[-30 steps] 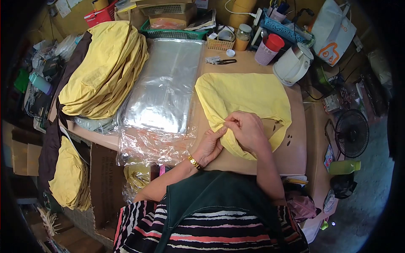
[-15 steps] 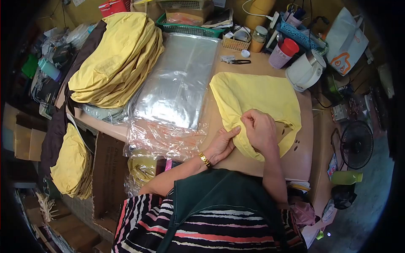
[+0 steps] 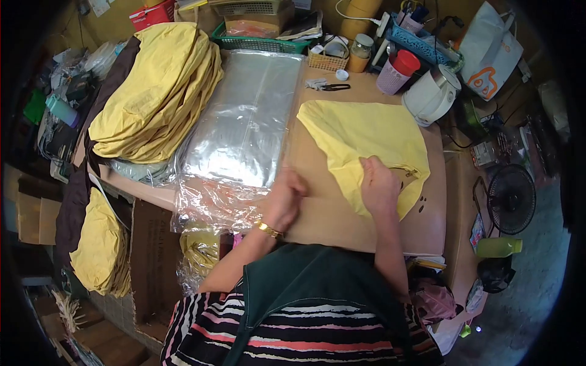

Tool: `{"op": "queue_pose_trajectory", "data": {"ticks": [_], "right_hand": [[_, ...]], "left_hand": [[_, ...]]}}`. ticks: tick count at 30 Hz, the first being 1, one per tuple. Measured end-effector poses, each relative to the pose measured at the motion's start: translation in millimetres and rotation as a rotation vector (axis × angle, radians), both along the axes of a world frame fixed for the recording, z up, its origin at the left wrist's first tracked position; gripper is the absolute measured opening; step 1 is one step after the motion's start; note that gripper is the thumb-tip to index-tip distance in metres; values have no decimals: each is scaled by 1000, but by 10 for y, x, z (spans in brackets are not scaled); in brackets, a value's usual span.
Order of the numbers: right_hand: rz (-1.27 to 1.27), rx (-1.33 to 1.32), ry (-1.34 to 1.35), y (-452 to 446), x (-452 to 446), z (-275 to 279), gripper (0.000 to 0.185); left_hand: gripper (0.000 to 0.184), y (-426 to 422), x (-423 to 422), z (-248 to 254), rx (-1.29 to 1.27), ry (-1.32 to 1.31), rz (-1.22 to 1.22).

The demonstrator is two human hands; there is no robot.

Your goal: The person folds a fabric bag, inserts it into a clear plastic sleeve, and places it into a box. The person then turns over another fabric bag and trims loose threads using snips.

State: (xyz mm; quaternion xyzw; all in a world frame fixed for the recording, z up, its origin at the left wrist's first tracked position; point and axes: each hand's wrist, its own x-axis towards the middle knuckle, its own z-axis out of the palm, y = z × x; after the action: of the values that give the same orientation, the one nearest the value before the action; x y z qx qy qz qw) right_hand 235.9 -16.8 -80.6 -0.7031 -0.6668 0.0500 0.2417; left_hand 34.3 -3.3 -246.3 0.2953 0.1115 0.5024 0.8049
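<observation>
Working at brown tabletop [image 3: 329,222], beside clear plastic sheets [image 3: 244,116], on yellow cloth piece [image 3: 378,131] lying right of them. Pinching cloth in right hand [image 3: 380,188], holding left hand [image 3: 285,196] curled closed near sheets, off cloth; can't tell if gripping anything. Could drag or crease cloth by tugging one-handed, or snag sheets by swinging left hand wide.

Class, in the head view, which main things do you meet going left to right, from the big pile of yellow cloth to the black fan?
Pile of yellow cloth → shiny plastic sheets → single yellow cloth → white kettle → black fan.
</observation>
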Motion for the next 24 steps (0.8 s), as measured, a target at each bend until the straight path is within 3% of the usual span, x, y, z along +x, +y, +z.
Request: {"op": "queue_pose_trajectory", "data": {"ticks": [1,3,5,6,8,10,12,13,14,16,17,18,20,22,24], "right_hand": [[-8,3,1,26,30,33,34],[19,-17,67,58,77,124,35],[28,-12,85,58,54,172,35],[44,-11,105,56,20,179,35],[75,7,80,55,-66,118,35],[101,27,56,6,-144,94,35],[347,-99,134,-84,-156,122,31],[465,-249,353,-114,-52,142,29],[451,-244,359,-168,104,98,29],[695,-389,195,-269,495,-72,42],[684,-500,3,-298,686,-111,59],[676,-501,10,-332,899,-170,59],[706,-129,-177,-387,1203,-272,45],[563,-238,-117,-458,1181,-157,35],[422,-346,-59,-492,1154,-1,27]], "left_hand": [[34,113,-137,7,55,-383,-128],[36,102,-160,113,108,-771,-260],[41,-175,-66,932,-445,12,374],[41,-185,-15,937,-444,11,375],[42,-207,88,948,-321,100,-89],[43,-207,343,920,-345,24,-108],[44,-141,411,879,-361,-48,-146],[44,-99,332,855,-411,-134,-104],[43,-67,242,825,-462,-219,-62],[39,5,43,721,-558,-356,12],[39,27,-63,746,-510,-481,-23],[38,45,-169,796,-461,-605,-57],[40,68,-348,893,-485,-559,145],[40,95,-468,778,-426,-525,135],[38,117,-492,643,-477,-716,186]]}}
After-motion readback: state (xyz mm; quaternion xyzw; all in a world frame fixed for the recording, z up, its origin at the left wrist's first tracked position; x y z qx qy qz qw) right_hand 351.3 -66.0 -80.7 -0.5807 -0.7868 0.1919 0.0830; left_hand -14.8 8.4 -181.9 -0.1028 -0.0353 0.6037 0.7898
